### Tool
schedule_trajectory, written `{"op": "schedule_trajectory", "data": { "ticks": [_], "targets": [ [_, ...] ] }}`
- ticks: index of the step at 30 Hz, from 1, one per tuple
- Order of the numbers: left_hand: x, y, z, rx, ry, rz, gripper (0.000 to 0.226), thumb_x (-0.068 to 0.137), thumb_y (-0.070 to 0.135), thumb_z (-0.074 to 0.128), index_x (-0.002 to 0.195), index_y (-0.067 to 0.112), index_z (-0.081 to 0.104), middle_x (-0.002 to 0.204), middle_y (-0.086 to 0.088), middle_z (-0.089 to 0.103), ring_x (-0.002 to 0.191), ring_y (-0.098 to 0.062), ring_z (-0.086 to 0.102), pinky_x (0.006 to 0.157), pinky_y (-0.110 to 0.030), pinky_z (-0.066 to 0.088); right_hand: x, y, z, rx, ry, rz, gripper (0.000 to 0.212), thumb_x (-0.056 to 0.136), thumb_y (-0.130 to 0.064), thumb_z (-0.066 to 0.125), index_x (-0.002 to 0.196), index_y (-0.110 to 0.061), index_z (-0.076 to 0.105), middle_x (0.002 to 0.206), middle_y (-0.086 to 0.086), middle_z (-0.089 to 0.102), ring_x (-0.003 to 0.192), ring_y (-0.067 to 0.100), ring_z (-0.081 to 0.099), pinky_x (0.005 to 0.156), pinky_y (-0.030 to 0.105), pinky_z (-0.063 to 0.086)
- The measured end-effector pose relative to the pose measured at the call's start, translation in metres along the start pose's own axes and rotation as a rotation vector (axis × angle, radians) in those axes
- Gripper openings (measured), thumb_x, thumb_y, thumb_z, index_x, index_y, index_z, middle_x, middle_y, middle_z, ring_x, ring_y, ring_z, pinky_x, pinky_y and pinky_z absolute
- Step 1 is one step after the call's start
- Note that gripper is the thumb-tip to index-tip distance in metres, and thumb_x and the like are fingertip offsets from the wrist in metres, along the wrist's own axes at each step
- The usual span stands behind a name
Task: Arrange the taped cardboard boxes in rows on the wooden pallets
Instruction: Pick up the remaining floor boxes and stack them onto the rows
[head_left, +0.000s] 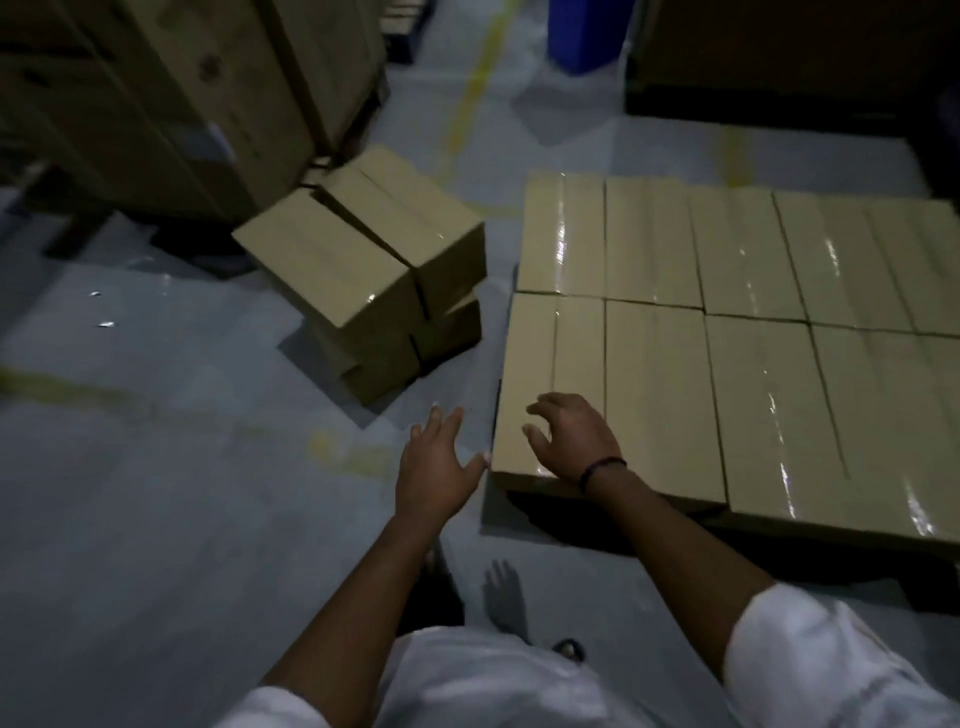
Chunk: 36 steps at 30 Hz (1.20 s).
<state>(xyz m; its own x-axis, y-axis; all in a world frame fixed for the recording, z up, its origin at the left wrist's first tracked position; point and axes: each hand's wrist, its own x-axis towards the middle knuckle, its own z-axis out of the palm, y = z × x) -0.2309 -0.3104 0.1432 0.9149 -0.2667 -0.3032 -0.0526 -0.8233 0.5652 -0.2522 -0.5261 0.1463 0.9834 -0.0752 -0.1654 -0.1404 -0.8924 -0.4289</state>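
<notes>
Head view: we look down on the taped cardboard boxes (727, 312), laid flat in two rows that run off from the centre toward 3 o'clock. Shiny clear tape runs along their top seams. We make out no print on these tops.

Under their near edge lies a dark band, the pallet (613, 512), too shadowed to make out further.

Our left hand (439, 462) hangs over the grey floor (156, 493) at 6 o'clock, fingers spread and straight, holding nothing. Its thumb tip is right at the near left corner of the corner box (550, 364); we cannot tell whether it touches.

Our right hand (571, 441), with a dark band (597, 467) at the wrist, sits over that box's top near its left edge. Its fingers are loosely curled and grip nothing.

At 11 o'clock a loose pile of boxes (374, 275) sits tilted and skewed on the floor, well apart from the rows, with a bare strip of floor between. Behind it, at 10 o'clock, stand tall cartons (182, 104) whose dark marks are too blurred to read.

A faded yellow line (472, 98) runs toward 12 o'clock, along an open lane of floor beside a blue container (582, 36). Open floor also spreads out to 8 o'clock.
</notes>
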Motion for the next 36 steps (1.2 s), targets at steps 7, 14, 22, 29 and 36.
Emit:
{"op": "schedule_trajectory", "data": {
  "ticks": [7, 14, 22, 29, 36],
  "targets": [
    [0.039, -0.057, -0.085, -0.078, 0.125, -0.045, 0.078, 0.094, 0.050, 0.069, 0.160, 0.030, 0.033, 0.170, -0.002, 0.017, 0.156, -0.033, 0.016, 0.118, -0.050, 0.033, 0.074, -0.090, -0.006, 0.005, 0.027, -0.102, 0.035, 0.097, -0.035, 0.062, 0.126, -0.018, 0.069, 0.130, 0.004, 0.066, 0.118, 0.025, 0.057, 0.098, 0.037, 0.048],
    [0.092, -0.140, -0.161, -0.065, 0.159, -0.051, 0.078, 0.092, 0.050, 0.071, 0.159, 0.028, 0.036, 0.168, -0.007, 0.025, 0.153, -0.033, 0.026, 0.115, -0.052, 0.038, 0.154, -0.180, 0.013, 0.000, 0.004, -0.119, 0.035, 0.097, -0.038, 0.061, 0.126, -0.018, 0.068, 0.125, 0.004, 0.066, 0.116, 0.024, 0.058, 0.097, 0.041, 0.050],
    [0.121, -0.193, -0.211, -0.117, 0.179, -0.106, 0.077, 0.092, 0.044, 0.073, 0.158, 0.026, 0.037, 0.168, -0.007, 0.026, 0.151, -0.032, 0.030, 0.113, -0.049, 0.040, 0.220, -0.238, 0.037, -0.039, -0.033, -0.130, 0.030, 0.095, -0.042, 0.059, 0.112, -0.019, 0.069, 0.115, 0.002, 0.066, 0.107, 0.023, 0.060, 0.089, 0.043, 0.054],
    [0.162, -0.207, -0.218, -0.121, 0.126, -0.122, 0.079, 0.092, 0.048, 0.072, 0.159, 0.028, 0.035, 0.168, -0.006, 0.025, 0.151, -0.034, 0.030, 0.112, -0.054, 0.041, 0.271, -0.250, 0.046, -0.075, -0.055, -0.144, 0.024, 0.095, -0.041, 0.060, 0.107, -0.022, 0.068, 0.104, -0.001, 0.063, 0.097, 0.020, 0.058, 0.083, 0.042, 0.056],
    [0.232, -0.205, -0.228, -0.089, 0.078, -0.122, 0.079, 0.092, 0.052, 0.069, 0.159, 0.029, 0.033, 0.168, -0.005, 0.025, 0.152, -0.033, 0.030, 0.112, -0.054, 0.041, 0.340, -0.241, 0.047, -0.056, -0.111, -0.123, 0.031, 0.096, -0.037, 0.061, 0.121, -0.019, 0.066, 0.116, 0.003, 0.065, 0.106, 0.021, 0.059, 0.090, 0.040, 0.055]
  ]
}}
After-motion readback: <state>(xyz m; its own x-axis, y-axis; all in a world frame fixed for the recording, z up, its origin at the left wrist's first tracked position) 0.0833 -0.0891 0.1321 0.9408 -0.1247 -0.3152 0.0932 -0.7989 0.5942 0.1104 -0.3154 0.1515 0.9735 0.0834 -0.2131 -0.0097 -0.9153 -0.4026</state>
